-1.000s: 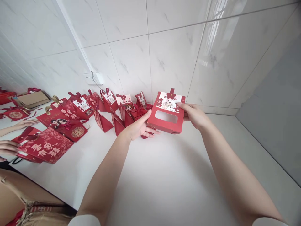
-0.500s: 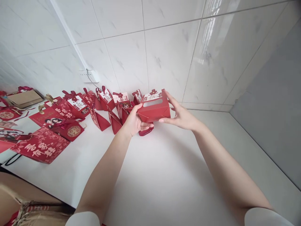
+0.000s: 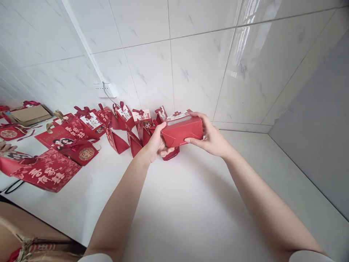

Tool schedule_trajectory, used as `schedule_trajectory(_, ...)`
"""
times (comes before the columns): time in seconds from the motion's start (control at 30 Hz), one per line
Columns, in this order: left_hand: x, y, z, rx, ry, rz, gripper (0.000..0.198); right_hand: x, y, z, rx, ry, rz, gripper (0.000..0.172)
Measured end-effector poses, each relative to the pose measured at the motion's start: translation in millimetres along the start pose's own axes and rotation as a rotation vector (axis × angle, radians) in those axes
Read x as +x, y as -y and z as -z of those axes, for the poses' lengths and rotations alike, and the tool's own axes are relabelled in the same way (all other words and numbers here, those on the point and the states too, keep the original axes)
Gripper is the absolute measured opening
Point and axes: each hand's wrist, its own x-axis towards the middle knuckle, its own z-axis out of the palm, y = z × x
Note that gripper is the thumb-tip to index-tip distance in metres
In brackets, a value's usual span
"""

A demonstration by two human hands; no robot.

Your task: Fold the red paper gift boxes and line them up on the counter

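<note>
Between my two hands is a red gift box [image 3: 181,131], held above the white table and tilted so its plain red side faces me. A windowed face with white and red print shows along its top. My left hand [image 3: 156,143] grips the left end, thumb on the near edge and fingers curled underneath. At the right end my right hand [image 3: 208,136] is closed on the box, thumb across the front and fingers over the top. Behind and below it, a dark red item [image 3: 171,154] on the table is mostly hidden.
Several red gift boxes with ribbons [image 3: 91,122] stand left along the tiled wall. A red gift bag [image 3: 49,169] lies nearer. Another person's hand [image 3: 7,147] shows at the far left edge. A cardboard carton [image 3: 29,233] sits below the table edge. A grey panel [image 3: 313,120] bounds the right.
The box has tipped, so its window shows less and its red side more. My right fingers have wrapped over its top. Another person's hand has appeared at the far left.
</note>
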Motion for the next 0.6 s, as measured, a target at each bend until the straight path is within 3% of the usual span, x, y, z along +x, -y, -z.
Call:
schedule_trajectory(0.17,3.5,4.3,-5.3,0.003,-0.051,-0.074,0.064,1.9,-10.7,-12.5,-0.181,-0.138,-0.075,0.093)
schedule_trajectory(0.33,14.7,18.1,-7.0,-0.016,-0.035,-0.037,0.068,3.9,-16.5,-28.9,-0.189,-0.267,-0.166,0.105)
schedule_trajectory(0.47,19.0,21.8,-7.2,-0.033,-0.015,-0.013,0.066,3.8,-17.7,-29.8,-0.199,-0.285,-0.206,0.096)
schedule_trajectory(0.6,20.0,16.0,0.8,-0.174,0.032,0.042,0.060,3.4,-12.9,-21.8,-0.212,-0.212,-0.188,0.073)
